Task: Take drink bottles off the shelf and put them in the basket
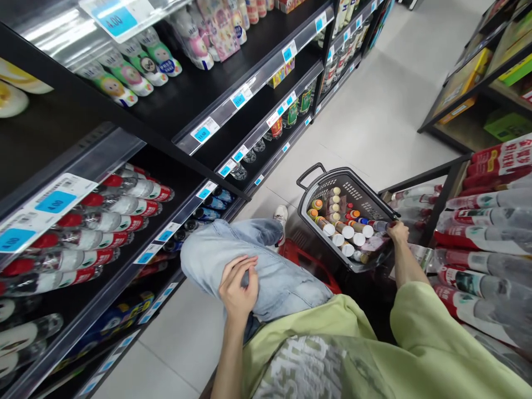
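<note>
A black shopping basket (305,202) stands to the front right, holding several bottles with white, orange, red and blue caps. My right hand (399,233) is closed around the near right end of its rim. The basket's far handle (311,173) sticks out to the left. Resting on the blue jeans (286,282) over my bent leg, my left hand (240,285) holds nothing, its fingers loosely stretched. A red plastic piece (293,252) shows beneath the basket; most of it is hidden.
On the left, shelves carry red-capped water bottles (100,221) and small milk drinks (145,61), with price tags (239,100) along their edges. Packs of bottled water (482,238) are stacked close on the right. A grey tiled floor (374,105) runs up the aisle past a wooden rack (469,83).
</note>
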The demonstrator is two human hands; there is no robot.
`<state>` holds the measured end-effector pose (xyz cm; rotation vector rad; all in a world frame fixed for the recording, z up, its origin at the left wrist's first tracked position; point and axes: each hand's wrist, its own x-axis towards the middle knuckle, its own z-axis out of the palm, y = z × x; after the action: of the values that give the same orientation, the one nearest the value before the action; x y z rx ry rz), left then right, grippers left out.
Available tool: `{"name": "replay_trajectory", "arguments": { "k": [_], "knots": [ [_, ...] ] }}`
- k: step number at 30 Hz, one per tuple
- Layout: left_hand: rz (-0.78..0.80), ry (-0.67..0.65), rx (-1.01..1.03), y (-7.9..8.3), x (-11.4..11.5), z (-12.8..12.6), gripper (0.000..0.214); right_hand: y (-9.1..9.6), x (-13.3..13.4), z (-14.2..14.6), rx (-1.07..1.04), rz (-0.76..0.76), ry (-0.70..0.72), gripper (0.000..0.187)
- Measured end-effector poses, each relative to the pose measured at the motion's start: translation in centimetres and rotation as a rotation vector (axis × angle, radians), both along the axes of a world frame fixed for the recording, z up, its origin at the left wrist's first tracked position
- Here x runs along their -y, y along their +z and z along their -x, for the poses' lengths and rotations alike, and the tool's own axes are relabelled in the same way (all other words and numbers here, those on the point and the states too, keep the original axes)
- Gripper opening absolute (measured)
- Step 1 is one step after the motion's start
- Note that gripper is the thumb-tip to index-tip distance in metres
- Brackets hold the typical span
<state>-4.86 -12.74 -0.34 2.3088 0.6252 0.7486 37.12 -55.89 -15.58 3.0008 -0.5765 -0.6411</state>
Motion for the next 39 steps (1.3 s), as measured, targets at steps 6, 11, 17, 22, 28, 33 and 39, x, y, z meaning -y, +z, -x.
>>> {"name": "replay_trajectory", "arguments": {
  "k": [6,11,17,22,28,33,39],
  "knots": [
    [-0.031,0.016,-0.033,0.2,0.2,0.0,0.02,-0.3,-0.2,-0.7,-0.007,0.025,-0.019,0.041],
    [-0.037,0.016,-0.031,-0.1,0.1,-0.1,0.018,0.1,-0.5,-0.4,-0.034,0.051,-0.011,0.039],
    [-0.04,0.004,-0.031,-0.1,0.2,-0.1,0.019,0.9,-1.4,0.2,-0.079,0.076,0.0,0.041],
    [-0.026,0.013,-0.006,-0.4,0.1,0.0,0.019,2.8,-3.0,0.4,-0.053,0.115,0.031,0.051],
    [-0.002,0.044,0.024,-0.4,0.5,0.4,0.02,7.0,-8.4,0.5,0.01,0.03,0.215,0.044],
    [0.066,0.067,0.055,-0.2,1.0,0.8,0.02,10.0,-17.4,2.4,0.029,-0.284,0.626,0.04],
    [0.111,0.105,0.162,-0.1,2.0,1.2,0.021,13.4,-33.1,14.3,0.018,-1.194,1.02,0.038]
  ]
}}
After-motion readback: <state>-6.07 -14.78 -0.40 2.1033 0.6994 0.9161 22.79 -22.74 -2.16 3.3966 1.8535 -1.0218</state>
